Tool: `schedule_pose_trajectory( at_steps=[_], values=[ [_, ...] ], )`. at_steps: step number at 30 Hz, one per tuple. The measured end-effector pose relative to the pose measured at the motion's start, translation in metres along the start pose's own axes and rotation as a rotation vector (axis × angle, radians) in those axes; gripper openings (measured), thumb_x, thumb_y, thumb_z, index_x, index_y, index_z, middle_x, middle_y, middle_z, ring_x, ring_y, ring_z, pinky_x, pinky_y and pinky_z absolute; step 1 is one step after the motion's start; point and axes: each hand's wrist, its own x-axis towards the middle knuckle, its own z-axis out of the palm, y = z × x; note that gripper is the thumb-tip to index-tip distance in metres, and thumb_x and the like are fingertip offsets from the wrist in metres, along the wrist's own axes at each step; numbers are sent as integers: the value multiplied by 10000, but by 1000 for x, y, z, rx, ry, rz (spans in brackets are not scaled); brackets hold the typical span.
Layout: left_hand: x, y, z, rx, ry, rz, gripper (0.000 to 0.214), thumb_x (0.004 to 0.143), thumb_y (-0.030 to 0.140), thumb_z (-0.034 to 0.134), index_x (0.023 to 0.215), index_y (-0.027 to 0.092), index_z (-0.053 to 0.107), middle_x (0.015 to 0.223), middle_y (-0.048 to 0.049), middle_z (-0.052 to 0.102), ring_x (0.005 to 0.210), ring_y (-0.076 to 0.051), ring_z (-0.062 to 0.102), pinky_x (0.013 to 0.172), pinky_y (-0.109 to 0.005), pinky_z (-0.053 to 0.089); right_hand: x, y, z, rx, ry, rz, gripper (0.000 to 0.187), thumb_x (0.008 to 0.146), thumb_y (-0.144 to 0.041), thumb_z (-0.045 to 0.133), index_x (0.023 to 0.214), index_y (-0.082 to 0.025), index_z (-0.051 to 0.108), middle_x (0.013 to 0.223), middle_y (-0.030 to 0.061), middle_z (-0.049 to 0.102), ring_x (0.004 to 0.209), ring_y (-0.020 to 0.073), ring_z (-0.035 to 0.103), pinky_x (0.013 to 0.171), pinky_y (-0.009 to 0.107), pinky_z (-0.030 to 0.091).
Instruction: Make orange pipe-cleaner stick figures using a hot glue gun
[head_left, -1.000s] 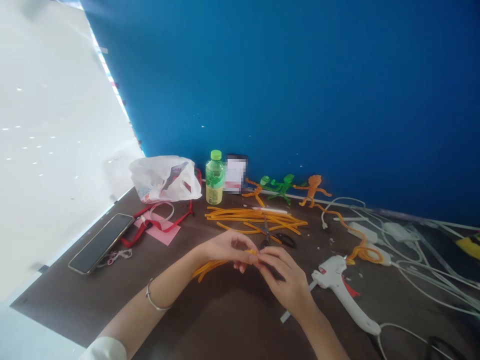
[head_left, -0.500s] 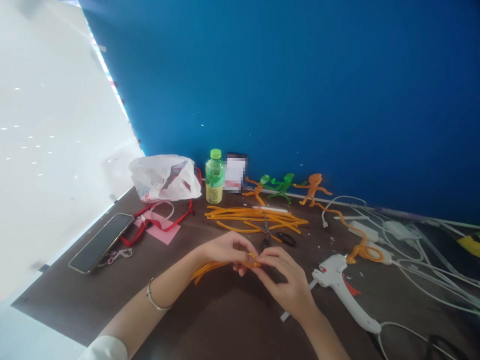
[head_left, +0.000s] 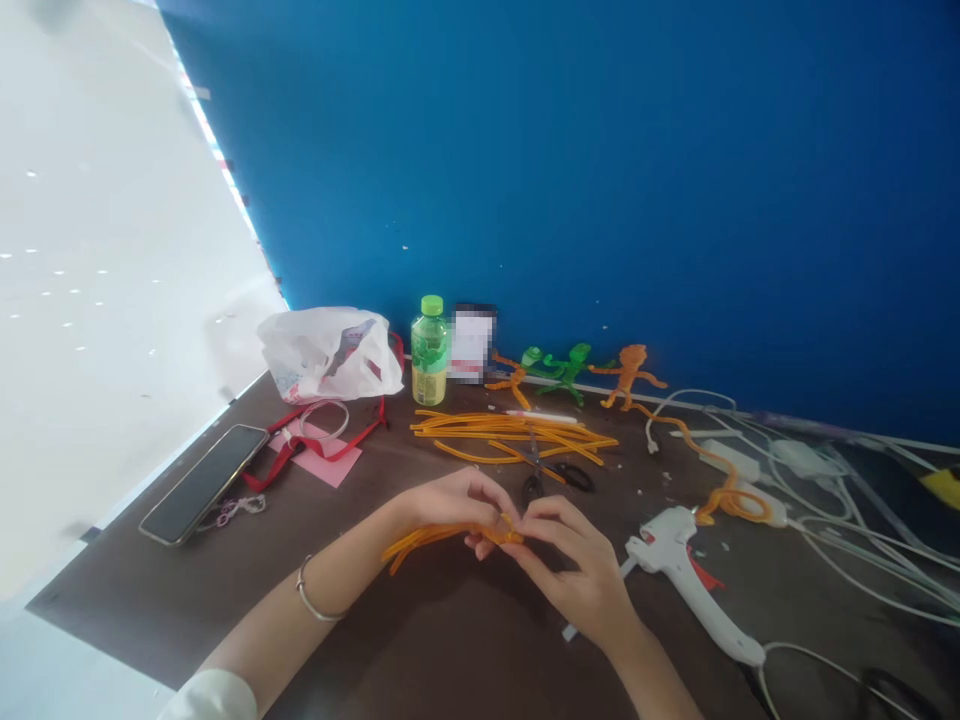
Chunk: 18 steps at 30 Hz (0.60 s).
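My left hand (head_left: 461, 505) is closed around a bundle of orange pipe cleaners (head_left: 420, 537), whose loose ends stick out to the left below my wrist. At the bundle's right end the stems are bent into a small knotted clump. My right hand (head_left: 574, 555) pinches that clump between thumb and fingers, its fingertips close to those of my left. Just beyond my hands lie scissors (head_left: 576, 477) with dark handles, partly over a spread of loose orange pipe cleaners (head_left: 517, 432). A white pen (head_left: 551, 416) rests along the back of that pile.
A white glue gun (head_left: 694, 585) lies at the right, with cables (head_left: 832, 490) behind it. Several pipe-cleaner figures (head_left: 630, 377) stand along the blue wall. A bottle (head_left: 430, 352), plastic bag (head_left: 330, 355), phone (head_left: 204, 484) and pink paper (head_left: 330, 465) occupy the left side.
My hands stay nearly in place around the clump. The left thumb and fingers have shifted slightly, so more of the orange bundle shows beneath the left hand.
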Motion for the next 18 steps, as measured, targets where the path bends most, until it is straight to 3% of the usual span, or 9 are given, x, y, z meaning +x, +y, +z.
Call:
schedule_pose_trajectory(
  at_steps=[18],
  values=[
    [-1,-4,0,-75,-29,15,135,650,151,580,766,107,634,467,3,568,385,-80,472,415,-200,280,-1,-1,2,38,-33,35,135,740,-127,639,825,-217,587,792,16,538,710,130,558,634,242,469]
  ],
)
